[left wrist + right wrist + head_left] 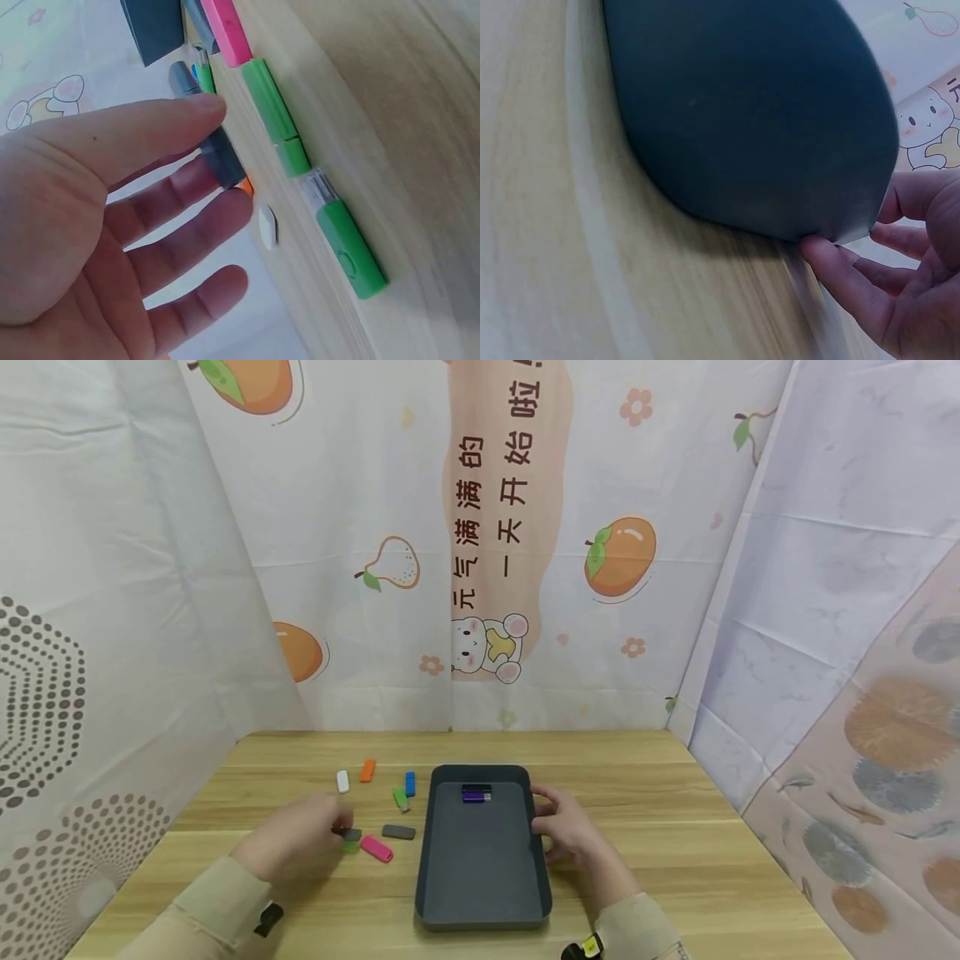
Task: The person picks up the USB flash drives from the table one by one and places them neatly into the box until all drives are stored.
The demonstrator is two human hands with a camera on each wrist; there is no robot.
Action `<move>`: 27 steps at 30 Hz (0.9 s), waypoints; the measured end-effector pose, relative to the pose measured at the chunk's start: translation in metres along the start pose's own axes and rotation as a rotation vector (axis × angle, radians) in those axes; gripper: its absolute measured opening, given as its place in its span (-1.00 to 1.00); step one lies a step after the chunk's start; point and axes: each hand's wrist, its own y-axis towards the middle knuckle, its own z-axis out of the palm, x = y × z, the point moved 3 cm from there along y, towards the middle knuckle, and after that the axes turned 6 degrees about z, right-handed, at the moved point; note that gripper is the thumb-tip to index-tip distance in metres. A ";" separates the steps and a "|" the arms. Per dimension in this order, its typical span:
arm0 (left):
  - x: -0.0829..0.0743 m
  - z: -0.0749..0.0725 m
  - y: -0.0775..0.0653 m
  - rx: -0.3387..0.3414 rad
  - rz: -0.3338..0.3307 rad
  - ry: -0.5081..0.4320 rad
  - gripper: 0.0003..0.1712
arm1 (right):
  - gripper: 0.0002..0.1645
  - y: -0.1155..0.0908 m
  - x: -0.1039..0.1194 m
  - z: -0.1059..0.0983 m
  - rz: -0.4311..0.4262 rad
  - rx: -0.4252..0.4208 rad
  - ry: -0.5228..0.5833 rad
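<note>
Item: one dark grey drive (226, 161), pinched in my left hand (296, 835), at nine o'clock of the tray (483, 860).
Left fingers: clamped on that drive. Right hand (570, 827): fingers and thumb gripping the tray's wall at three o'clock. Tray contents: black drive (477, 788) and purple drive (474, 797), both at twelve. Loose on the surface (675, 860): pink drive (377, 849) at nine; blue drive (410, 783), orange drive (367, 770), white drive (342, 782) around ten. Step in hand, I judge: picking up a drive for the tray. Next move seems to call for a firm pinch, a lift clear of the nearby green drives (274, 112), then a carry toward three o'clock.
</note>
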 end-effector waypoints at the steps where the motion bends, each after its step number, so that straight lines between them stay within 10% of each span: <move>1: 0.000 0.000 0.003 -0.010 0.008 0.006 -0.78 | -0.04 0.000 0.000 0.000 -0.002 -0.002 -0.002; 27: -0.025 -0.014 0.042 -0.198 0.081 0.108 -0.84 | -0.06 0.000 -0.002 0.001 -0.007 -0.009 -0.010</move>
